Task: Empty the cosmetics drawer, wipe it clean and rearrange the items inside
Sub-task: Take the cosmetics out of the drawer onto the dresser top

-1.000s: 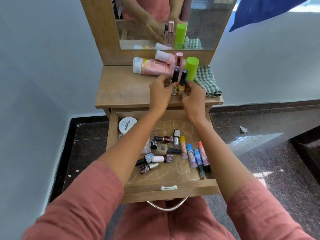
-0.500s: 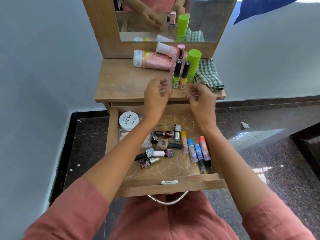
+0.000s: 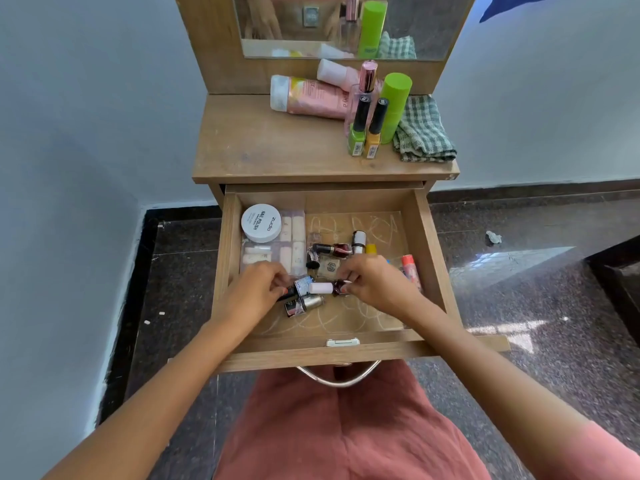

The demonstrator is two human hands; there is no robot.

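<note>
The wooden drawer point(image 3: 430, 258) stands pulled open and holds several small cosmetics. My left hand point(image 3: 254, 291) reaches in at the left and pinches a small dark nail polish bottle point(image 3: 298, 286). My right hand point(image 3: 375, 284) reaches in from the right and pinches a dark red bottle with a white cap point(image 3: 322, 288). A silver-capped bottle point(image 3: 310, 302) lies just in front of them. A white nail polish remover jar point(image 3: 261, 223) sits on a clear packet point(image 3: 292, 244) at the drawer's back left. On the table top stand a green bottle point(image 3: 356, 140) and an orange bottle point(image 3: 372, 143).
The dresser top point(image 3: 263, 147) also carries a pink tube point(image 3: 311, 98), a pink perfume bottle point(image 3: 366, 81), a green can point(image 3: 394, 102) and a folded checked cloth point(image 3: 423, 133). A mirror point(image 3: 426, 26) rises behind. Lip balms point(image 3: 410, 268) lie at the drawer's right, partly hidden by my right hand.
Both hands let go of the green and orange bottles on the table top and dropped into the drawer, closing on small nail polish bottles. The view tilted down.
</note>
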